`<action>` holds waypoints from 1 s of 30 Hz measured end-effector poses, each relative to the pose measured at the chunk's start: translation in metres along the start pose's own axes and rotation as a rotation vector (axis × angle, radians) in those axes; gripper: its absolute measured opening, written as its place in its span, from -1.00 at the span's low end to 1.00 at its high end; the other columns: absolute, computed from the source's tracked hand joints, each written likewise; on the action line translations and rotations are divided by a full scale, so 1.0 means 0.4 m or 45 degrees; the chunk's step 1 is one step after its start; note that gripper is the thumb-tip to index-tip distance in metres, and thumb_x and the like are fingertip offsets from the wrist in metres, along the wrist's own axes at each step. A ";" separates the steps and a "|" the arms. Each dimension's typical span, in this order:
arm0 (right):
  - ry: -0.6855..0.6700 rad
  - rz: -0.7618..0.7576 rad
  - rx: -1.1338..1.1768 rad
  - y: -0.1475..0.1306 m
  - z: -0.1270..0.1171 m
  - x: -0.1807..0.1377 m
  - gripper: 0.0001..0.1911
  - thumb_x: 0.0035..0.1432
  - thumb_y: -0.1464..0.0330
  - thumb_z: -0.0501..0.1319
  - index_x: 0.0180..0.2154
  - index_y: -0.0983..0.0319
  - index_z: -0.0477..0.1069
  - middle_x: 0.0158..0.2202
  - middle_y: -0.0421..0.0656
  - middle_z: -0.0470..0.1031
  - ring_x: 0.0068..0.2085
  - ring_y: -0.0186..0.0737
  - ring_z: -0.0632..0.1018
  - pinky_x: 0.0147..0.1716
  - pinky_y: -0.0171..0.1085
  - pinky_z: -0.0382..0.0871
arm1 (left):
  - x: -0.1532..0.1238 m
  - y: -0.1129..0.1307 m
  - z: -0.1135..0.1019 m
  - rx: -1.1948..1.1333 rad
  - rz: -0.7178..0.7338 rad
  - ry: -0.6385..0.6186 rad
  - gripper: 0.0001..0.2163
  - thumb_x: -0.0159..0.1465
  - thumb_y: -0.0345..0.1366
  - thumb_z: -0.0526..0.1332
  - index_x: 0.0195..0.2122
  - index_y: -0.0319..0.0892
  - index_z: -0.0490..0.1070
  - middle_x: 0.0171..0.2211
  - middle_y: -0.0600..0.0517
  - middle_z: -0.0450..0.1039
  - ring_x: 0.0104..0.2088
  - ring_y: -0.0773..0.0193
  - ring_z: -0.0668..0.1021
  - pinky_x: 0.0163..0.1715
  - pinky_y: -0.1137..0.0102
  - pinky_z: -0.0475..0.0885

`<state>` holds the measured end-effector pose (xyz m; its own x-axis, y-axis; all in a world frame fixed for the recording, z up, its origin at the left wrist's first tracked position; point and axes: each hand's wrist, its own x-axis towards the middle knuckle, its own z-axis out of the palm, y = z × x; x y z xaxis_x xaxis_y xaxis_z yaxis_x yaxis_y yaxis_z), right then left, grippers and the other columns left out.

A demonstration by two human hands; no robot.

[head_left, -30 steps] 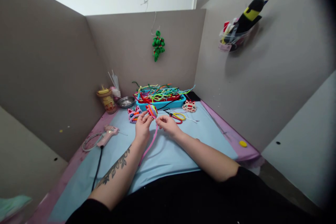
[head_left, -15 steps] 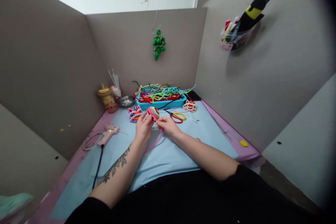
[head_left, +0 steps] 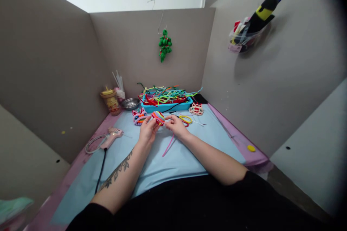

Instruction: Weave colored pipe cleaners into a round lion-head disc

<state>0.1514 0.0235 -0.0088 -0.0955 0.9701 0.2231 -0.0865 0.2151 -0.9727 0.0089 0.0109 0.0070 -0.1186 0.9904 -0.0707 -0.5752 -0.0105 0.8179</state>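
Observation:
My left hand (head_left: 147,130) pinches a small striped coil of coloured pipe cleaners (head_left: 158,117) from the left. My right hand (head_left: 176,127) grips a pink pipe cleaner (head_left: 168,145) right beside that coil; its loose tail hangs down and to the left over the light blue mat (head_left: 206,140). Both hands hover above the middle of the mat, fingertips almost touching.
A blue tray (head_left: 165,107) heaped with pipe cleaners stands behind the hands, with scissors (head_left: 184,119) and two small finished figures (head_left: 139,116) (head_left: 196,109) near it. A pink glue gun (head_left: 111,136), a metal bowl (head_left: 130,104) and a lidded cup (head_left: 110,102) sit left. Grey partitions enclose three sides.
The coil has turned flatter between my fingers and my right hand has come closer to it. The pink tail swung from under my left wrist toward the right and looks shorter.

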 end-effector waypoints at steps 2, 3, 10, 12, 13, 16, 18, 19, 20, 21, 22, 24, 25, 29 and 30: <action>-0.013 -0.055 -0.083 0.000 -0.007 0.004 -0.67 -0.15 0.25 0.29 -0.28 0.22 0.36 -0.67 -0.36 0.31 -0.58 -0.36 0.36 -0.50 -0.34 0.19 | 0.000 0.002 0.000 -0.015 -0.028 -0.005 -0.63 0.00 -0.38 0.35 -0.20 -0.11 0.25 -0.42 0.11 0.49 -0.43 0.37 0.56 -0.31 0.41 0.46; -0.015 -0.070 -0.115 0.001 -0.009 0.006 -0.66 -0.14 0.25 0.28 -0.26 0.23 0.37 -0.66 -0.36 0.32 -0.58 -0.36 0.36 -0.51 -0.34 0.19 | 0.001 0.003 -0.001 -0.028 -0.050 -0.005 -0.65 0.01 -0.39 0.35 -0.20 -0.12 0.26 -0.42 0.11 0.49 -0.43 0.38 0.56 -0.32 0.42 0.47; -0.301 0.120 0.060 0.003 -0.026 0.015 -0.33 -0.14 0.21 0.33 0.04 0.22 0.25 -0.61 -0.33 0.40 -0.57 -0.34 0.38 -0.52 -0.36 0.16 | 0.013 0.012 -0.010 -0.099 -0.196 -0.055 -0.81 0.09 -0.46 0.27 -0.27 -0.14 0.36 -0.42 0.09 0.49 -0.46 0.41 0.55 -0.42 0.51 0.47; -0.419 0.192 0.138 0.001 -0.032 0.016 -0.31 -0.16 0.17 0.36 0.03 0.21 0.27 -0.60 -0.31 0.40 -0.57 -0.35 0.37 -0.54 -0.38 0.12 | 0.017 0.015 -0.013 -0.083 -0.212 -0.072 -0.85 0.10 -0.44 0.27 -0.30 -0.15 0.38 -0.43 0.08 0.49 -0.46 0.41 0.55 -0.45 0.52 0.46; -0.469 0.210 0.160 0.000 -0.035 0.016 -0.33 -0.17 0.16 0.37 0.01 0.20 0.30 -0.60 -0.31 0.40 -0.58 -0.36 0.37 -0.55 -0.38 0.11 | 0.019 0.017 -0.014 -0.076 -0.215 -0.079 -0.87 0.11 -0.44 0.27 -0.32 -0.16 0.39 -0.44 0.07 0.49 -0.46 0.41 0.54 -0.46 0.53 0.46; -0.523 0.209 0.160 -0.004 -0.037 0.015 -0.39 -0.17 0.12 0.37 -0.06 0.20 0.37 -0.62 -0.33 0.35 -0.59 -0.38 0.32 -0.57 -0.39 0.07 | 0.022 0.017 -0.016 -0.090 -0.213 -0.074 -0.89 0.11 -0.44 0.27 -0.33 -0.18 0.41 -0.45 0.06 0.49 -0.47 0.41 0.54 -0.48 0.55 0.45; -0.494 0.197 0.132 -0.004 -0.035 0.013 -0.41 -0.16 0.11 0.36 -0.08 0.21 0.38 -0.65 -0.34 0.33 -0.62 -0.40 0.29 -0.59 -0.39 0.04 | 0.022 0.016 -0.016 -0.109 -0.205 -0.072 -0.89 0.12 -0.45 0.26 -0.32 -0.18 0.42 -0.44 0.06 0.49 -0.47 0.42 0.53 -0.48 0.55 0.45; -0.474 0.195 0.115 -0.003 -0.033 0.013 -0.42 -0.15 0.11 0.36 -0.09 0.21 0.38 -0.65 -0.34 0.32 -0.63 -0.40 0.27 -0.60 -0.39 0.02 | 0.021 0.015 -0.016 -0.116 -0.201 -0.084 -0.89 0.12 -0.45 0.25 -0.30 -0.18 0.43 -0.43 0.05 0.50 -0.46 0.42 0.53 -0.47 0.55 0.45; -0.457 0.198 0.099 -0.001 -0.031 0.012 -0.44 -0.15 0.11 0.35 -0.10 0.22 0.39 -0.66 -0.34 0.32 -0.64 -0.41 0.26 -0.61 -0.40 0.00 | 0.020 0.013 -0.015 -0.120 -0.202 -0.101 -0.88 0.13 -0.44 0.25 -0.29 -0.18 0.43 -0.42 0.05 0.50 -0.46 0.42 0.53 -0.45 0.54 0.45; -0.442 0.206 0.088 0.001 -0.030 0.013 -0.45 -0.15 0.11 0.35 -0.11 0.22 0.39 -0.66 -0.34 0.32 -0.64 -0.42 0.25 -0.61 -0.40 -0.01 | 0.019 0.012 -0.014 -0.123 -0.208 -0.123 -0.88 0.13 -0.43 0.25 -0.29 -0.18 0.44 -0.41 0.05 0.50 -0.45 0.42 0.53 -0.43 0.53 0.46; -0.429 0.217 0.082 0.004 -0.029 0.013 -0.46 -0.14 0.12 0.35 -0.12 0.23 0.40 -0.66 -0.34 0.32 -0.64 -0.42 0.26 -0.62 -0.40 -0.01 | 0.017 0.011 -0.014 -0.123 -0.217 -0.149 -0.89 0.13 -0.41 0.26 -0.29 -0.18 0.44 -0.40 0.04 0.50 -0.44 0.41 0.53 -0.40 0.51 0.47; -0.413 0.236 0.090 0.009 -0.027 0.015 -0.49 -0.14 0.12 0.34 -0.14 0.23 0.40 -0.66 -0.33 0.33 -0.64 -0.42 0.28 -0.61 -0.41 0.01 | 0.012 0.007 -0.011 -0.120 -0.227 -0.204 -0.89 0.11 -0.40 0.28 -0.31 -0.19 0.44 -0.38 0.02 0.50 -0.41 0.39 0.54 -0.35 0.47 0.47; -0.405 0.241 0.102 0.011 -0.026 0.016 -0.50 -0.14 0.12 0.34 -0.16 0.23 0.41 -0.65 -0.32 0.34 -0.63 -0.41 0.29 -0.61 -0.41 0.03 | 0.009 0.005 -0.010 -0.113 -0.227 -0.238 -0.88 0.09 -0.40 0.29 -0.32 -0.20 0.44 -0.38 0.02 0.50 -0.39 0.38 0.54 -0.34 0.47 0.47; -0.369 0.243 0.144 0.015 -0.020 0.015 -0.54 -0.15 0.15 0.35 -0.21 0.23 0.39 -0.63 -0.32 0.34 -0.62 -0.41 0.31 -0.61 -0.40 0.07 | -0.001 -0.005 -0.003 -0.055 -0.180 -0.361 -0.75 -0.02 -0.52 0.33 -0.29 -0.21 0.44 -0.33 0.02 0.48 -0.34 0.38 0.53 -0.28 0.48 0.44; -0.345 0.242 0.148 0.014 -0.018 0.013 -0.54 -0.16 0.16 0.35 -0.20 0.23 0.37 -0.64 -0.33 0.33 -0.63 -0.42 0.30 -0.61 -0.40 0.07 | -0.003 -0.007 -0.002 -0.042 -0.173 -0.374 -0.72 -0.05 -0.54 0.33 -0.28 -0.21 0.43 -0.32 0.03 0.47 -0.33 0.38 0.53 -0.27 0.48 0.43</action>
<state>0.1578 0.0306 -0.0135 -0.3794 0.9231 0.0628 -0.1530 0.0043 -0.9882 0.0098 0.0097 0.0045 0.1970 0.9804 -0.0059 -0.5960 0.1245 0.7933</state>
